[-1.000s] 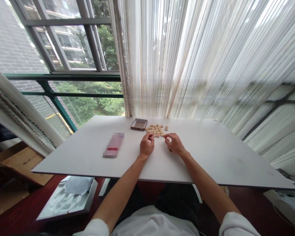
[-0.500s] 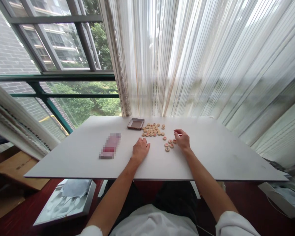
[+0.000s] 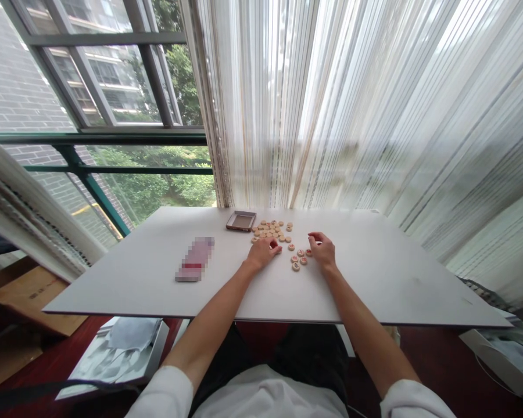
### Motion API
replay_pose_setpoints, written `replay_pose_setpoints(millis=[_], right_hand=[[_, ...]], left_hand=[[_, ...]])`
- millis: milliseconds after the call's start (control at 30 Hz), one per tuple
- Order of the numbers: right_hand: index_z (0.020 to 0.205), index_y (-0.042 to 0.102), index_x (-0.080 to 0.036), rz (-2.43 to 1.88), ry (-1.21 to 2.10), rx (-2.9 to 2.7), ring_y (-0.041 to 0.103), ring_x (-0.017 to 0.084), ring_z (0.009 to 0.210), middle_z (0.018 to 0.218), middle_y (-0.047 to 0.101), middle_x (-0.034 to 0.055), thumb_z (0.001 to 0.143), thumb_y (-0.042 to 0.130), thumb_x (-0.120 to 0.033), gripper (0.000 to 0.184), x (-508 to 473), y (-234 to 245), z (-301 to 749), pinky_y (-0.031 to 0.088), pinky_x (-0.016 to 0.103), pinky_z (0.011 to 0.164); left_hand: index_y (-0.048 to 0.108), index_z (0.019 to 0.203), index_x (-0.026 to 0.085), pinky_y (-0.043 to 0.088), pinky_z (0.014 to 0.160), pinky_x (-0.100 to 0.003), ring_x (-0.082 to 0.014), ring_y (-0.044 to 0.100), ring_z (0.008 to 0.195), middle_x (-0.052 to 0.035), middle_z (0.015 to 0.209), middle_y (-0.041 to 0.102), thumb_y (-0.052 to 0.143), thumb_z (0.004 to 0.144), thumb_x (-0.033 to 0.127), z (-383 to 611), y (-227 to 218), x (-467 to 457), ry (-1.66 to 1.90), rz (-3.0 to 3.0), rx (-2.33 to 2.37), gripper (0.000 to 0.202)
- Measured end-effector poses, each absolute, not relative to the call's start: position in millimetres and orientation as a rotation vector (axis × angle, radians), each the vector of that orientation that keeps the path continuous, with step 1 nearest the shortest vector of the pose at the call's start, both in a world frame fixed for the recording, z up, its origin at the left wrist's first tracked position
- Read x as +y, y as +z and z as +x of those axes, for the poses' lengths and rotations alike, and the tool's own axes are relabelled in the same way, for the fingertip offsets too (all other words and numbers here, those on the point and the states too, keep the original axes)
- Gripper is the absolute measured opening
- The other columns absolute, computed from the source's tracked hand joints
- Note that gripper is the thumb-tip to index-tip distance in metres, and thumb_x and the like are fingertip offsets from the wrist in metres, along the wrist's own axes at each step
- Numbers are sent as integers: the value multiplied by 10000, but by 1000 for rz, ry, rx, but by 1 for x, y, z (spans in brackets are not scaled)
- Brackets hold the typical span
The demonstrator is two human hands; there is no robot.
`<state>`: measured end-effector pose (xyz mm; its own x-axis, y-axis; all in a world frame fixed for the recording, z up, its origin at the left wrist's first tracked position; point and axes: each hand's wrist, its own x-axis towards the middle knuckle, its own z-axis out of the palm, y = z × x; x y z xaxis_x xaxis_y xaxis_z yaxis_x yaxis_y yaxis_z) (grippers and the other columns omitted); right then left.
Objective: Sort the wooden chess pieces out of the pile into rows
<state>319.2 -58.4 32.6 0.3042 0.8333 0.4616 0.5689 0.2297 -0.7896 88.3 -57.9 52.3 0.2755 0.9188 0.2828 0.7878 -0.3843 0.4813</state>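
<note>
Round xiangqi pieces [image 3: 272, 228], wooden with carved characters, lie in a cluster at the table's back middle. Over the front edge of that cluster reaches my left hand [image 3: 262, 253], its thumb and forefinger curved and apart; it hides a few pieces. A smaller group of pieces, mostly with red characters [image 3: 301, 253], and one with a dark character [image 3: 296, 267], lies between my hands. My right hand [image 3: 323, 249] is beside this group, fingers bent, forefinger and thumb apart, next to a red-marked piece [image 3: 308, 252]. No piece is visible in either hand.
The white table [image 3: 375, 278] stands against a sheer curtain [image 3: 340, 116]. A shallow open box [image 3: 241, 221] sits behind the pieces on the left. A blurred pinkish flat object [image 3: 195, 261] lies further left. Below are cardboard boxes [image 3: 30, 296] and a white box [image 3: 117, 354].
My left hand has moved forward and to the right, from bare table to the front of the piece cluster, its fingers spreading. My right hand has hardly moved.
</note>
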Motion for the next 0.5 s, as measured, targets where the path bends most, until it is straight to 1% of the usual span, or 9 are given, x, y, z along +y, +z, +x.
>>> replay_pose_setpoints(millis=[133,233,267,333,400,500], right_hand=[[951,696,-222,-1458,306,-1389,659,181,803,901,726,31,833,492,-347,267,-59,32,318,515,303,750],[983,699,-221,-1454,328,-1421,653,170,775,926,724,28,822,475,-288,283,-61,32,316,514,303,760],[1004,699,-223,-1439,341,-1456,652,169,806,950,723,27,815,462,-253,305,-62,32,315,512,299,777],[1044,702,-231,-1395,362,-1570,638,175,929,1022,713,27,804,435,-195,361,-63,31,313,497,298,839],[1040,718,-242,-1354,360,-1703,598,188,1041,1071,702,29,807,419,-171,386,-64,31,310,469,311,909],[968,751,-255,-1331,334,-1846,580,200,1058,1059,709,25,821,418,-165,374,-64,31,307,426,336,975]], left_hand=[[649,882,180,486,708,-267,-172,633,786,-52,881,691,553,919,404,90,41,-58,919,2281,1614,247],[655,889,183,491,733,-277,-171,626,779,-51,855,686,481,960,358,89,34,-63,1059,2324,1549,257],[660,898,186,494,762,-283,-173,626,795,-51,867,688,498,953,332,89,33,-65,1081,2348,1519,225],[672,920,195,490,848,-302,-181,626,857,-51,919,692,567,913,281,88,31,-68,1082,2408,1461,136],[682,932,207,468,927,-319,-188,623,916,-50,961,694,609,884,254,88,31,-70,1080,2461,1421,99],[692,949,213,457,952,-324,-189,621,945,-52,985,695,600,897,269,91,30,-69,1076,2493,1422,119]])
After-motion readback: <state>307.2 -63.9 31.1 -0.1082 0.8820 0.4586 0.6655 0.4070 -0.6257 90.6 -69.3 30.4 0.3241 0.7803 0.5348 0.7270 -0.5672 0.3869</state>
